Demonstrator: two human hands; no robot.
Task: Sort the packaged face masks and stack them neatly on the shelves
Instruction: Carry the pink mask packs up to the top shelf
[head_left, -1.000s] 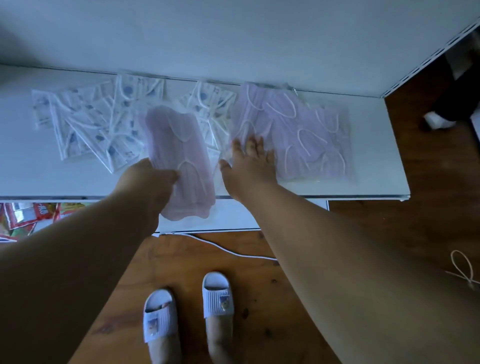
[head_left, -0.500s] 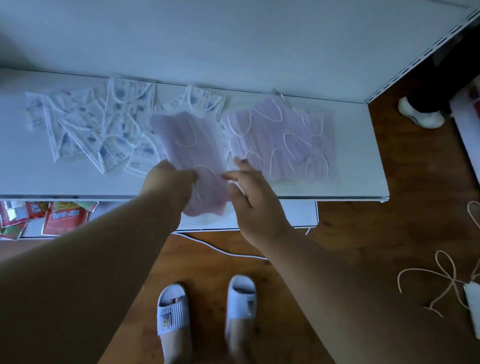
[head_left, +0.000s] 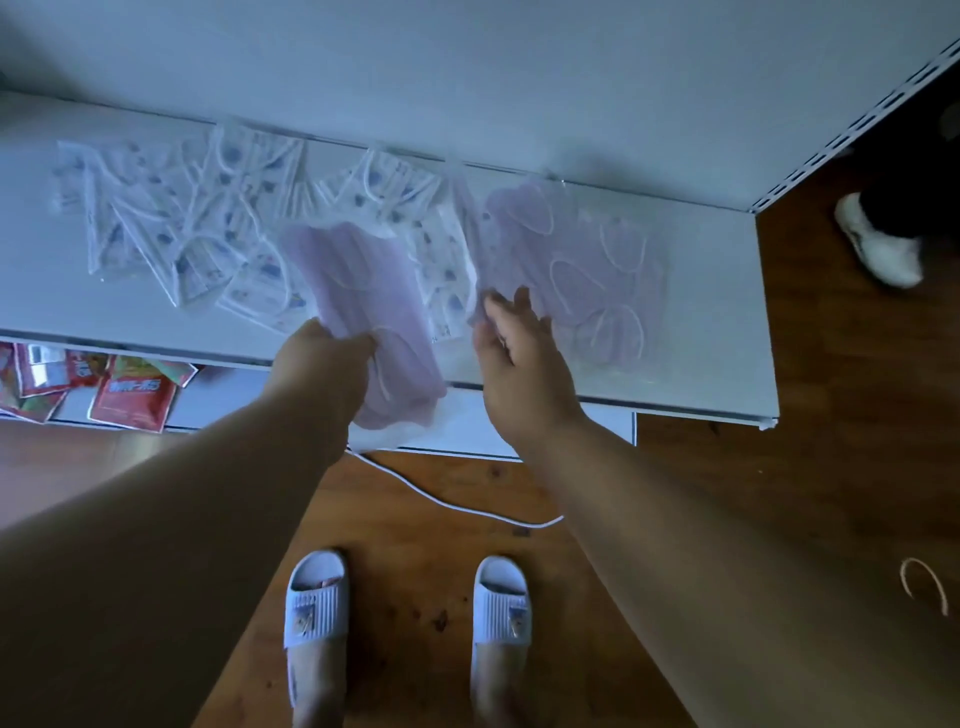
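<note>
My left hand grips a packaged pink face mask by its near left edge; the pack hangs partly over the front edge of the white shelf. My right hand is open, fingers stretched toward the near left corner of a pile of pink mask packs lying on the shelf's right half. A loose spread of white masks with blue print covers the shelf's left half and reaches behind the held pack.
Red snack packets lie on a lower shelf at the left. A white cord runs over the wooden floor near my slippers. Another person's white shoe stands at the right.
My right hand let go of the held pink pack's right edge and moved right to the pink pile. The left hand keeps its hold on the pack.
</note>
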